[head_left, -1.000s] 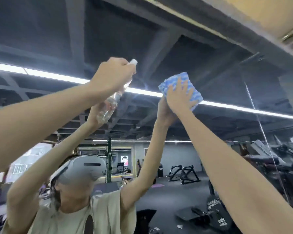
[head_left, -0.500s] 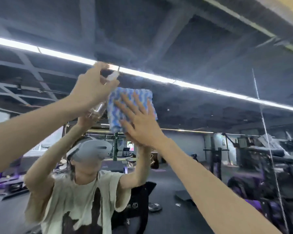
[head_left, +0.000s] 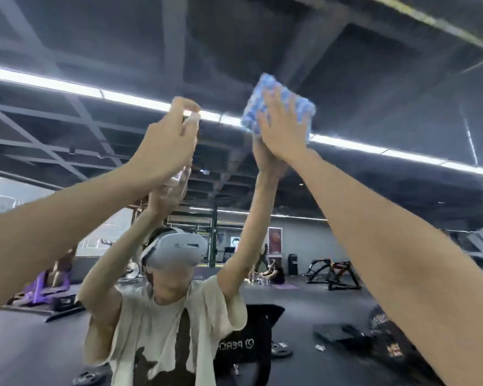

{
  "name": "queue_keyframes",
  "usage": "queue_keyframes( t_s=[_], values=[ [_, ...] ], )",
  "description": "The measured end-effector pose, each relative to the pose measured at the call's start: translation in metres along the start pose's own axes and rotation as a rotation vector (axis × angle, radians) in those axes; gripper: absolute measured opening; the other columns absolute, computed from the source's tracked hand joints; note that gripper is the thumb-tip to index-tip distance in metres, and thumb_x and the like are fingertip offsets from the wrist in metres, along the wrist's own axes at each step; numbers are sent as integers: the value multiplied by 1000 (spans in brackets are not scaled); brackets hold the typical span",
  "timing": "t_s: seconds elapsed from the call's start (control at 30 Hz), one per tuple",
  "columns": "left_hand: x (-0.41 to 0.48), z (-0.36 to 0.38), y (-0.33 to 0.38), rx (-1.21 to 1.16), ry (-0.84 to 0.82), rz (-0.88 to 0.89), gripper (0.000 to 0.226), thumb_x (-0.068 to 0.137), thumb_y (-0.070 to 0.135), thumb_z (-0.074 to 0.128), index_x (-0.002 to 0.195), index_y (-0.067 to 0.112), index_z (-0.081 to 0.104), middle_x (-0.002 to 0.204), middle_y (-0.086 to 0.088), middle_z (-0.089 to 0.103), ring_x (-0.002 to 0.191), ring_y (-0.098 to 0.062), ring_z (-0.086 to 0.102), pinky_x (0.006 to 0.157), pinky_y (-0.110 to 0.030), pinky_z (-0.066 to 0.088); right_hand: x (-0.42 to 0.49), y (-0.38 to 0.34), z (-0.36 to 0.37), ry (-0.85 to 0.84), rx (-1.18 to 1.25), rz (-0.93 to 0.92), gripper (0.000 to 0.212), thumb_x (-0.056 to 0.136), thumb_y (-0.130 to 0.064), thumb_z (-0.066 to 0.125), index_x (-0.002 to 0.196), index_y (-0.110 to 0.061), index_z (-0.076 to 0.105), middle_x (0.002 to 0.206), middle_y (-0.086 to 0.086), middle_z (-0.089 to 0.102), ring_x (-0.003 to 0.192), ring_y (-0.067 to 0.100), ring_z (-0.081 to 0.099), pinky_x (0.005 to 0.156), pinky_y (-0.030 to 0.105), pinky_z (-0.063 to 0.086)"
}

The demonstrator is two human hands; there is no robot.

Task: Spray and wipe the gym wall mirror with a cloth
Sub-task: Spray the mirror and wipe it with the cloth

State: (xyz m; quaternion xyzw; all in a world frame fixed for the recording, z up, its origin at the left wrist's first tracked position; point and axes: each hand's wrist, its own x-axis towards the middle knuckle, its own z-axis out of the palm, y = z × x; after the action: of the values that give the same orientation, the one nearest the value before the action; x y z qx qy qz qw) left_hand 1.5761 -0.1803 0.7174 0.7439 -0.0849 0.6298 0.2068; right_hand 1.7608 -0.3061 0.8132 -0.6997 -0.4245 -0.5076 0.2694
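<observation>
Both arms are raised above head height, reaching forward and up to the gym wall mirror (head_left: 374, 79), which fills the view.

Left arm: it enters from the lower left and angles up towards centre. The left hand (head_left: 162, 151) grips a clear plastic spray bottle (head_left: 179, 182) with its fingers curled round the upper body. One finger arches over the white spray head (head_left: 193, 118). The bottle stands close to upright, base downward, and is blurred. Whether the nozzle touches the glass cannot be told.

Right arm: it enters from the lower right and is extended nearly straight. The right hand (head_left: 282, 132) has straight, spread fingers and lies palm-flat on a blue-and-white textured cloth (head_left: 301, 107), pressing it against the mirror. The cloth shows above and to both sides of the fingers and sits tilted, one corner uppermost.

Relative position: the cloth is high on the glass, to the right of the bottle and slightly higher. The two are near each other but apart, with a reflected white ceiling light strip (head_left: 67, 84) running behind both.

Reflection: the mirror shows the person in a pale T-shirt (head_left: 156, 330) and grey headset (head_left: 179, 252), arms raised to meet the real hands. A vertical mirror seam (head_left: 474, 151) runs down the right side.
</observation>
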Motion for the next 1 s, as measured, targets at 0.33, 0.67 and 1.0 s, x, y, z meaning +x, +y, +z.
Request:
queue_keyframes(
  t_s=[0.33,0.67,1.0],
  values=[
    [29,-18,-5,46,41,42,28,101,26,35,128,26,45,86,-4,63,72,-15,60,62,-19,45,36,-86,15,29,-491,-304,52,104,-37,27,155,-27,20,164,-4,9,151,22,3,118,55,7],
    [29,-13,-11,38,69,32,30,104,29,33,132,22,41,92,-1,63,68,-9,59,51,-10,40,42,-72,14,-12,-319,-456,50,105,-37,32,154,-35,20,163,-10,10,151,19,3,116,53,-4],
    [-3,-21,-19,252,-49,70,55,85,12,65,131,25,38,89,-4,60,71,-8,58,57,-12,39,-50,-41,41,59,-314,-439,53,102,-42,27,154,-32,21,163,-7,14,151,23,3,117,57,-6]
  ],
)
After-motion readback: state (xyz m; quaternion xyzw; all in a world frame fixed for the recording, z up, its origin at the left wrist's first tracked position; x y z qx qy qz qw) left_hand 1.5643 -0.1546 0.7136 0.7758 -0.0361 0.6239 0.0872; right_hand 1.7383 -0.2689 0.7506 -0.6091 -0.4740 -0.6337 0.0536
